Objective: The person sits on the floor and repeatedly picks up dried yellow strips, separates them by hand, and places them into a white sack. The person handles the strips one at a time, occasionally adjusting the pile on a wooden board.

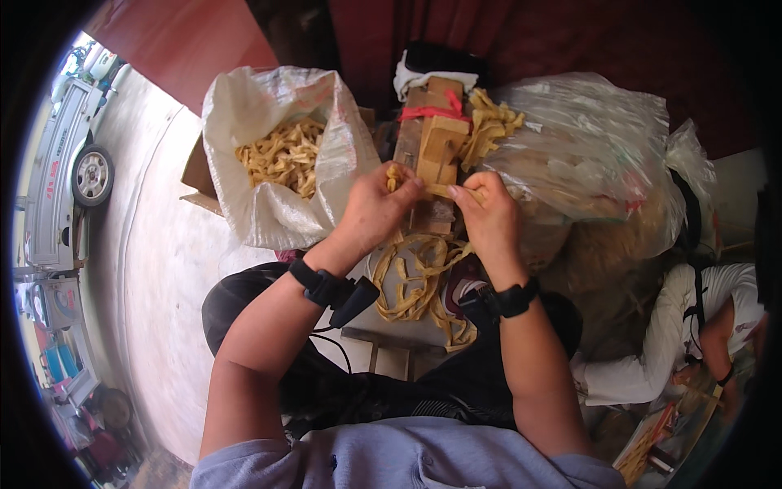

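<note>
My left hand (385, 198) pinches one end of a flat yellowish strip (438, 190), with a small knotted bit of the same material showing above its fingers. The other end of the strip is in my right hand (489, 208), so it spans the short gap between both hands. Beneath them lies a wooden block stand (432, 214) with a red cloth band (434, 112) tied round its upper part. More yellowish strips (489, 122) hang over the stand's right side. Long loose strips (415, 275) lie in loops on the ground between my legs.
An open white woven sack (281, 214) with many short yellowish pieces (287, 156) stands at left, beside a cardboard box (204, 174). Clear plastic bags (586, 147) bulge at right. Another person in white (660, 342) works at lower right. A parked vehicle (58, 177) stands far left.
</note>
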The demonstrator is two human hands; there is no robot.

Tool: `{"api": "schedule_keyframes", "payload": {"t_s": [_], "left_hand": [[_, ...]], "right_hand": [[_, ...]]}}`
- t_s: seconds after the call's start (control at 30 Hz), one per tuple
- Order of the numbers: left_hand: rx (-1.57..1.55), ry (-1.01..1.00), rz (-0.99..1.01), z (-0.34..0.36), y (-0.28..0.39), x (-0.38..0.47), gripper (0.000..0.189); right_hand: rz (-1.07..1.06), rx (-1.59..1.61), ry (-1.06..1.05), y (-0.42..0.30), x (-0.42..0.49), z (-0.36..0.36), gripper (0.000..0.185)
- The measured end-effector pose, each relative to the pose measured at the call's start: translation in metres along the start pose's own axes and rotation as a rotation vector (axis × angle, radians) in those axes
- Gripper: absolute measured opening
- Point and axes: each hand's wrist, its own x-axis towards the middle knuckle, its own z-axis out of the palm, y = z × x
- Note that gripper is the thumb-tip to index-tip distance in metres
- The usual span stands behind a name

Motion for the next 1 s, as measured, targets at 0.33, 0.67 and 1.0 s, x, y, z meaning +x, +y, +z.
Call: {"api": "schedule_keyframes", "payload": {"t_s": [0.33, 0.67, 1.0], "left_hand": [[-0.182, -0.127, -0.007, 0.001, 0.004, -0.028, 0.027], [-0.295, -1.022, -0.369, -0.011, 0.056, -0.092, 0.039], [0.850, -0.197, 0.884, -0.031, 0.036, -0.060, 0.036]], "right_hand": [[-0.401, 0.052, 0.002, -0.026, -0.023, -0.004, 0.014], [-0.392, 0.450, -0.395, -0.054, -0.034, -0.043, 0.019], [0.524, 1.445, -1.028, -0.026, -0.041, -0.004, 0.016]]}}
